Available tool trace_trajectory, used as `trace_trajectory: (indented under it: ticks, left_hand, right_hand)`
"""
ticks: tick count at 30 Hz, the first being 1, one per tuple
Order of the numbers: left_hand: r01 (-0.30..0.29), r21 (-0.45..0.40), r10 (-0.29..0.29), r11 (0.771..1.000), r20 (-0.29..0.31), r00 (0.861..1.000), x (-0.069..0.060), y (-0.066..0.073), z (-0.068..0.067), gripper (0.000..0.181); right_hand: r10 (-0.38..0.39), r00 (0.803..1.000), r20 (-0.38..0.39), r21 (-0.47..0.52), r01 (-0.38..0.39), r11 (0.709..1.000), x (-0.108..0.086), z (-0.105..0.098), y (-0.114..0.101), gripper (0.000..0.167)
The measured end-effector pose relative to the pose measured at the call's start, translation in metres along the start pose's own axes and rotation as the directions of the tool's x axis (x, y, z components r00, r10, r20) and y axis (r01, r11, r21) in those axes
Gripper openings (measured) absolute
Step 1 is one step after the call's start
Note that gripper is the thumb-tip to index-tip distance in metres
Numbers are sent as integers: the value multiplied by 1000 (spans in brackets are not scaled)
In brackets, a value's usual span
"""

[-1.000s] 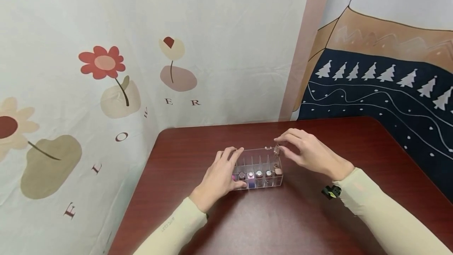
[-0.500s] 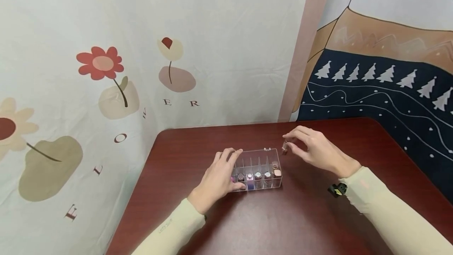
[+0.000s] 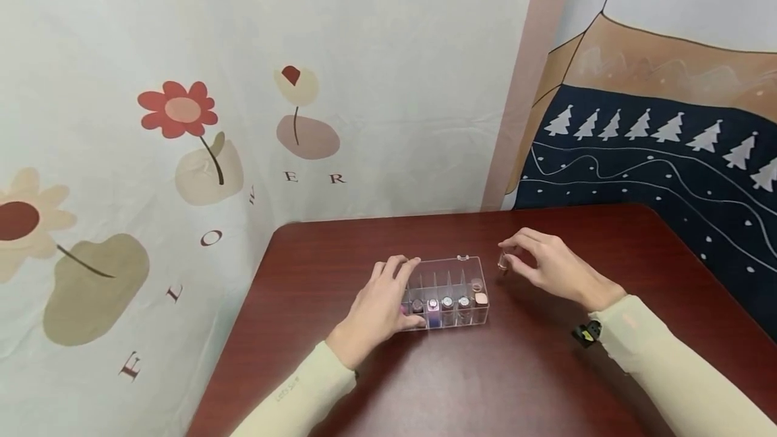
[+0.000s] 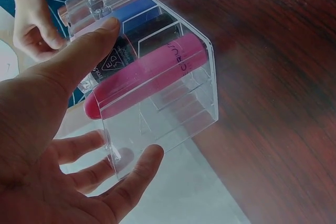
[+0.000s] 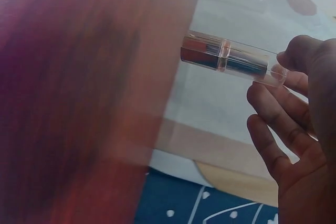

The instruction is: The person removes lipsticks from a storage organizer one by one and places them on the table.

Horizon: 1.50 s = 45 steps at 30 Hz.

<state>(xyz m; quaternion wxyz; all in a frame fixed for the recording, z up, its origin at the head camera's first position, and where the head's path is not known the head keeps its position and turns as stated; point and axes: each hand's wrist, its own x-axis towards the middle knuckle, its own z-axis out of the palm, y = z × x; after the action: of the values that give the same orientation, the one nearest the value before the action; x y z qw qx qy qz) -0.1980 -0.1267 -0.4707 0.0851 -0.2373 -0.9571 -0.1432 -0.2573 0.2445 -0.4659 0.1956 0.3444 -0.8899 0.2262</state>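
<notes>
A clear lipstick organizer (image 3: 442, 268) stands on the table, with my left hand (image 3: 376, 305) gripping its left end. The thumb lies over the front and the fingers reach round behind. A pink tube (image 4: 152, 74), a black tube (image 4: 118, 59) and a blue-and-lilac tube (image 4: 137, 11) sit in its compartments in the left wrist view. To the organizer's right, my right hand (image 3: 557, 267) pinches the top end of a clear lipstick tube (image 5: 226, 56) between thumb and fingers. The tube hangs roughly upright; whether its lower end touches the table cannot be told.
Several round-topped tubes and a peach-capped one (image 3: 481, 299) fill the organizer's front row on the right. Dark red wood forms the table (image 3: 455, 383). Flower-printed cloth (image 3: 388, 86) hangs behind it, and a navy tree-patterned cloth (image 3: 637, 160) at the right.
My right hand has carried the lipstick tube from the organizer's back right corner out to the right and lower, near the table. The left hand keeps its grip on the organizer.
</notes>
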Motion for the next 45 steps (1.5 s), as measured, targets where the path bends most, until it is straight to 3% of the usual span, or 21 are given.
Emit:
trace_trajectory:
  ticks: [9, 16, 28, 35, 45]
  left_hand:
    - [-19, -10, 19, 1000, 6, 1000, 2, 3, 0, 116]
    - [-24, 8, 24, 1000, 24, 999, 1, 2, -2, 116]
    - [-16, 3, 16, 1000, 19, 1000, 0, -1, -5, 116]
    - [-16, 7, 16, 1000, 22, 1000, 1, -1, -4, 117]
    - [-10, 5, 10, 1000, 32, 999, 3, 0, -2, 116]
  right_hand:
    - [99, 992, 84, 13, -100, 995, -11, 8, 14, 29]
    - [124, 982, 142, 45, -132, 990, -15, 12, 17, 30]
    - [141, 967, 212, 41, -153, 987, -10, 3, 17, 37]
    - [137, 977, 165, -23, -135, 991, -11, 0, 14, 40]
    - [45, 994, 101, -67, -39, 997, -3, -7, -1, 39]
